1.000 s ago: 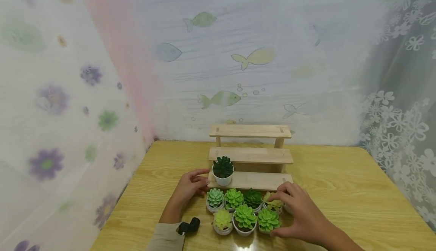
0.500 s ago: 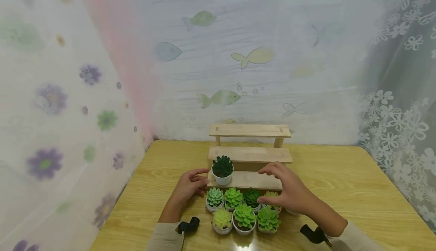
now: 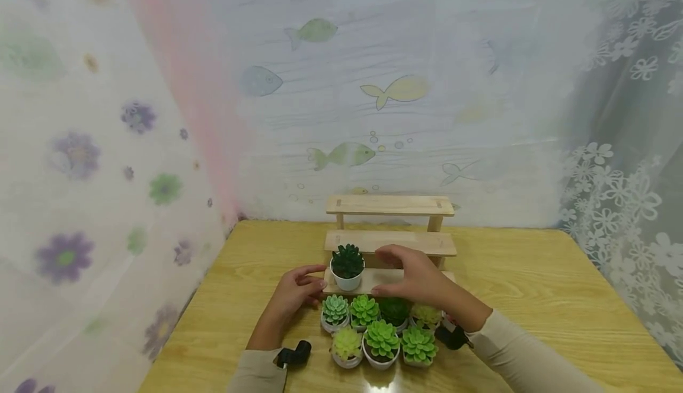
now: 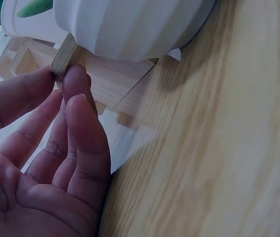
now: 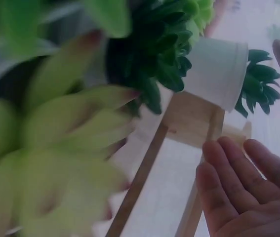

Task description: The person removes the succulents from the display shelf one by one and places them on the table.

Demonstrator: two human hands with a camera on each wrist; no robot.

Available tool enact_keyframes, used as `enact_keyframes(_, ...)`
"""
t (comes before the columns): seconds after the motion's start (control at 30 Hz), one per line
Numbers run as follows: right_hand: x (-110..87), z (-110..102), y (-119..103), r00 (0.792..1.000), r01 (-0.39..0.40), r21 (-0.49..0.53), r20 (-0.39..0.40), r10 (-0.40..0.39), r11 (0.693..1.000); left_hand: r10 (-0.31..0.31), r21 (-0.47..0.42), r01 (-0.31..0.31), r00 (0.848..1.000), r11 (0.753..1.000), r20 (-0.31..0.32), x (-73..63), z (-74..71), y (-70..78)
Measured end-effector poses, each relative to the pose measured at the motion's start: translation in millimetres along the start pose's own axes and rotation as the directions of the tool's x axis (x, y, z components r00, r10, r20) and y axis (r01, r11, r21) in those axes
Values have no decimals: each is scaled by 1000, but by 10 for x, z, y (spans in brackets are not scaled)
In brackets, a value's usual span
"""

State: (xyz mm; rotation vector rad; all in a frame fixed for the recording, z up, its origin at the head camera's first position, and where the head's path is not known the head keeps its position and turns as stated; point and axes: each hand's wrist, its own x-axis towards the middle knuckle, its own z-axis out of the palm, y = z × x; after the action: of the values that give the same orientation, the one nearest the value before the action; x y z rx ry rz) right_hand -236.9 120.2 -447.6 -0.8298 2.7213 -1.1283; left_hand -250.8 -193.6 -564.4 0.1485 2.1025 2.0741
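On the left end of the lowest tier of a three-tier wooden plant stand [image 3: 389,243] sits a dark green succulent in a white pot [image 3: 347,267]. My left hand [image 3: 295,289] pinches the left end of that tier's board [image 4: 66,55] between thumb and fingers, as the left wrist view shows. Over the same tier, to the right of the dark succulent, my right hand [image 3: 418,277] is held with thumb and fingers spread apart, holding nothing. In the right wrist view its fingers [image 5: 219,190] appear near the white pot [image 5: 216,74], with a gap between them.
Several potted succulents stand in two rows before the stand, among them a lime-green one [image 3: 382,339], a yellowish one [image 3: 347,344] and a blue-green one [image 3: 335,310]. My right forearm passes close to the right-hand pots. A fish-patterned curtain [image 3: 341,85] hangs behind the table [image 3: 512,286].
My right hand has left the yellowish succulent at the right of the back row and moved left and forward over the lowest tier, towards the dark succulent. My left hand stays put.
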Motion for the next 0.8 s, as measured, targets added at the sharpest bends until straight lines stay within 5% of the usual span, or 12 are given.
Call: enact_keyframes(0.8, 409, 222, -144, 998, -1, -27, 64, 3, 1000, -23, -21, 23, 1000, 999, 9, -3, -14, 7)
